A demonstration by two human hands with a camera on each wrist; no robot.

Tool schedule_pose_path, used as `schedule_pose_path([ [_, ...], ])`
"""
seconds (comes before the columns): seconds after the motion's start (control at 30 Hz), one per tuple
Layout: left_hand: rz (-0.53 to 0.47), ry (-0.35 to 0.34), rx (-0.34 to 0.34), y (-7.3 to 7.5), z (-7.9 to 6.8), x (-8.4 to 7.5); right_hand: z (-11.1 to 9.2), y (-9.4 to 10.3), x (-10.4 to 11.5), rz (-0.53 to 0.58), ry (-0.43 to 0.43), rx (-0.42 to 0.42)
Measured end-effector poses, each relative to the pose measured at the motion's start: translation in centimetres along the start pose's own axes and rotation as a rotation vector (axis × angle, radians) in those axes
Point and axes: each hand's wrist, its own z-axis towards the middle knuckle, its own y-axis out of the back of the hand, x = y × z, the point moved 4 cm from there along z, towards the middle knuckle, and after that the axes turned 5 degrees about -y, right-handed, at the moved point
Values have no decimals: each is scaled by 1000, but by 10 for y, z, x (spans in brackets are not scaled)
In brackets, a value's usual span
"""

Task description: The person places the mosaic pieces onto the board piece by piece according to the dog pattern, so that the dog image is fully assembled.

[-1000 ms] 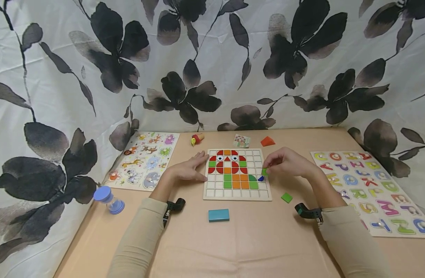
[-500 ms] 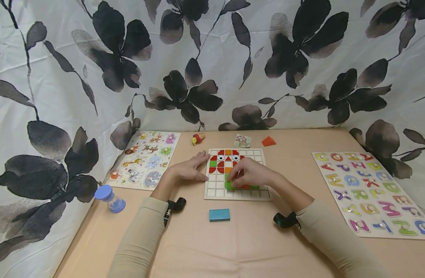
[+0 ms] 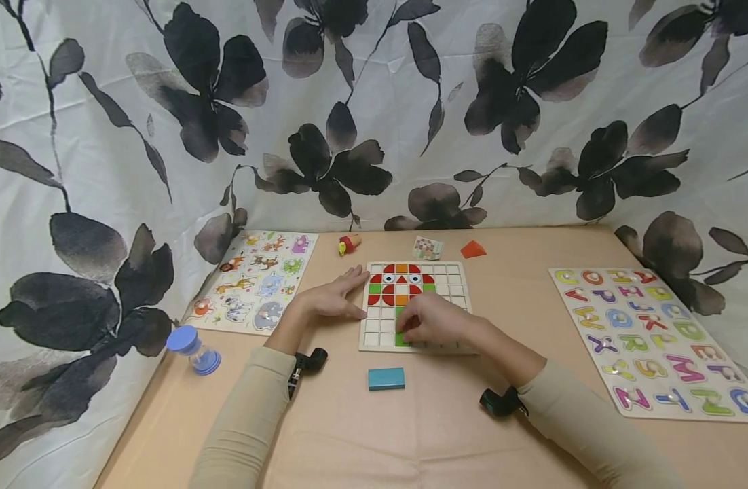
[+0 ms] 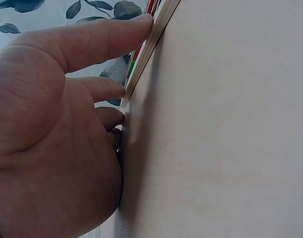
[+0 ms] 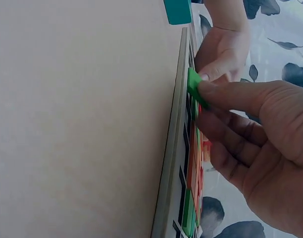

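A white grid board (image 3: pixel 368 339) carries red, orange and green tiles, with two round eye pieces near its top. My right hand (image 3: pixel 438 321) pinches a green square tile (image 5: pixel 196 87) between thumb and fingers, over the board's lower rows. In the right wrist view the tile is tilted at the board's surface. That hand hides much of the lower pattern in the head view. My left hand (image 3: pixel 330 299) lies at the board's left side, fingers extended; its thumb (image 4: pixel 117 37) and fingers touch the board's edge.
A teal block (image 3: pixel 386 378) lies in front of the board. Behind it are an orange triangle (image 3: pixel 473 249), a picture card (image 3: pixel 427 248) and a small red toy (image 3: pixel 349 244). An animal board (image 3: pixel 252 282), a letter board (image 3: pixel 661 339) and a blue sand timer (image 3: pixel 193 350) stand at the sides.
My right hand has moved left from the board's right edge to its lower middle, then slightly nearer. The loose green tile on the table's right is gone from there. The left hand stays put.
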Motion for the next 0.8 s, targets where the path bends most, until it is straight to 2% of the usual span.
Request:
schedule_pose_path([
  [0.2,-7,4,-2,0,0,0,-2,-2,2,-86,24,-1],
  [0.4,-3,6,3,-1,0,1,-16,10,-11,-16,36,39],
  [0.53,-1,4,1,0,0,0,-38,31,-30,88,24,78],
  [0.67,6,3,2,0,0,0,-68,50,-56,195,-38,147],
  [0.8,10,-3,5,1,1,-1,-98,61,-86,242,-51,221],
])
